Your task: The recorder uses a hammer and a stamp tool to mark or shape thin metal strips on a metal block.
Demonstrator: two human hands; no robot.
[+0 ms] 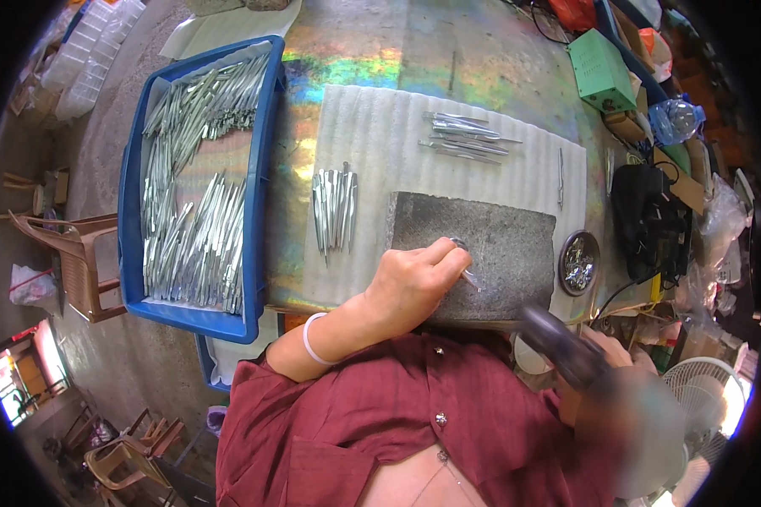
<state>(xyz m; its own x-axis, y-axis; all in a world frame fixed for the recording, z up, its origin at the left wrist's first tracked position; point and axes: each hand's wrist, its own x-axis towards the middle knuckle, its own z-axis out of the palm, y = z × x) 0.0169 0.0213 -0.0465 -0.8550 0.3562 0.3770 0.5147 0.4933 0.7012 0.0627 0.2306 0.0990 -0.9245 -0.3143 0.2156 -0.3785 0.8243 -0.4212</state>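
Note:
My left hand (427, 275) is closed in a pinch over a dark grey stone-like slab (499, 228). Between its fingertips is a thin silvery metal piece (472, 277), its tip close to the slab. At the lower right, my right hand (610, 348) is closed around a dark tool (562, 345) with a rounded end. Motion smears this tool, so its kind does not show clearly. Slim metal pieces (336, 207) lie side by side left of the slab, and another group (468, 138) lies beyond it. A round dark dish (579, 264) with small shiny bits stands right of the slab.
A blue tray (265, 169) full of slim metal pieces stands at the left. White foam sheeting (372, 114) lies under the slab. Along the right are a green box (600, 72), a plastic bottle (676, 120), a black bag-like object (647, 220) and a fan (706, 393).

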